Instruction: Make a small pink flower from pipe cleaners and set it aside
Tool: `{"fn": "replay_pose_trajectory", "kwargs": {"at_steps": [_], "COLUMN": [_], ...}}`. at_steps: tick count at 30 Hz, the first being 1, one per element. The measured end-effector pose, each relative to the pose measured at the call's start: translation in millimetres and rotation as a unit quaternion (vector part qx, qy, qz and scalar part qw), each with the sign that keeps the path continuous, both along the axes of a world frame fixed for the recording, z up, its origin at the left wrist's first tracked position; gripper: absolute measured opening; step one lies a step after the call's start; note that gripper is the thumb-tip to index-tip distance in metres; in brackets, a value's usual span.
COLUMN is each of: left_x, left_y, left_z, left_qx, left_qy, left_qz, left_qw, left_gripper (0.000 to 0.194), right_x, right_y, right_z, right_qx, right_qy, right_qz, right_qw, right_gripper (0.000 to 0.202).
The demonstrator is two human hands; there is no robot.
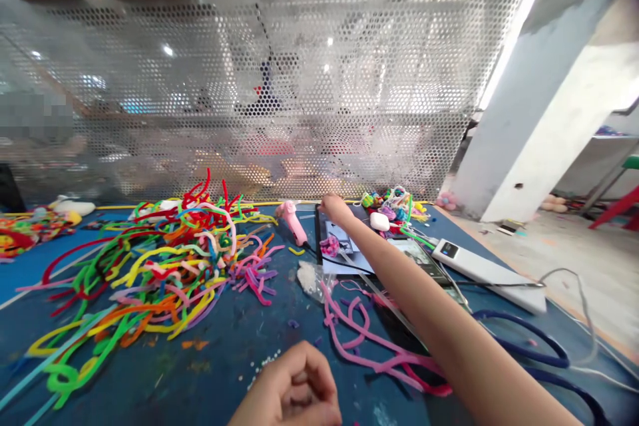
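Note:
My left hand (294,386) is at the bottom middle above the blue table, its fingers curled in loosely and nothing showing in them. Small white beads (264,363) are scattered beside it. My right hand (335,208) reaches to the far edge of a dark-framed tablet (344,269), fingers closed; what they may hold is hidden. On the tablet lies a pink-purple pipe-cleaner piece (329,245). A pink glue gun (293,223) rests just left of it. Pink pipe cleaners (359,339) lie under my right forearm, near a clear bag of white beads (312,279).
A large tangled heap of coloured pipe cleaners (174,266) covers the table's left side. At the right are a white device with a small display (489,276), a white case (379,221) and cables. A perforated metal panel (299,93) stands behind the table.

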State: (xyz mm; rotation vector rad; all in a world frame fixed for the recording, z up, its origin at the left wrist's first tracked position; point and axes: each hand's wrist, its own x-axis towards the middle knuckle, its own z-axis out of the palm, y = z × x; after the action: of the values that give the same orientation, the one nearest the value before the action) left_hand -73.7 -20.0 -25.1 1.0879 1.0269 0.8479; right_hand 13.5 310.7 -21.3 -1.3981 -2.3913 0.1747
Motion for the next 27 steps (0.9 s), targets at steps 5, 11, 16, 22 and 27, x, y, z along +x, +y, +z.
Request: {"fn": "replay_pose_trajectory", "kwargs": {"at_steps": [5, 11, 16, 22, 27], "left_x": [4.3, 7.7, 18.4, 15.4, 15.1], "left_y": [2.4, 7.6, 16.3, 14.5, 14.1], "left_z": [-4.9, -4.8, -5.1, -6.5, -6.7], "left_qx": [-0.004, 0.01, 0.026, 0.008, 0.001], "left_qy": [0.03, 0.053, 0.042, 0.041, 0.044], "left_qz": [-0.031, -0.048, -0.06, -0.066, -0.057], "left_qw": [0.999, 0.997, 0.997, 0.997, 0.997], "left_gripper": [0.029, 0.017, 0.016, 0.017, 0.015], "right_x": [32.7, 105.0, 117.5, 104.7, 115.8], "right_y": [-23.7, -63.1, -50.3, -37.7, -46.4], "right_z": [28.1, 35.3, 14.6, 14.6, 24.6], "right_qx": [-0.005, -0.07, -0.037, 0.028, 0.016], "right_qy": [0.038, 0.018, 0.014, 0.051, 0.073], "right_qz": [0.077, 0.203, 0.126, 0.03, 0.063], "right_qw": [0.996, 0.977, 0.991, 0.998, 0.995], "right_gripper": [0.03, 0.02, 0.018, 0.024, 0.012]}}
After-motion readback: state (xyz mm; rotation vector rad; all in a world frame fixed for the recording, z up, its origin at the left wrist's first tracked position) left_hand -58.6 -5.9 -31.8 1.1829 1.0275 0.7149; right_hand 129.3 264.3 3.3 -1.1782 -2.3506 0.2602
